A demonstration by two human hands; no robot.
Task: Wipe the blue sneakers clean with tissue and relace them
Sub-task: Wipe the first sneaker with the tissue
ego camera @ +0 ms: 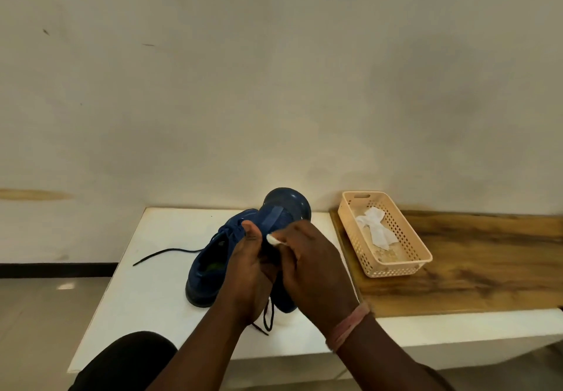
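Left hand: curled around the raised sneaker, thumb up on its tongue.
Right hand: fingers bent over that shoe, hiding it; grasp cannot be told.
Second sneaker: on white table, toe toward 1 o'clock.
Basket: at 3 o'clock, holding tissue.
Lace: trails toward 9 o'clock.

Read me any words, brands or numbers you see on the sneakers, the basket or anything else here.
None can be read.
Sneakers: no legible brand or number; the hands cover much of one.
Basket: no label shows.
Tissue in the basket: blank.
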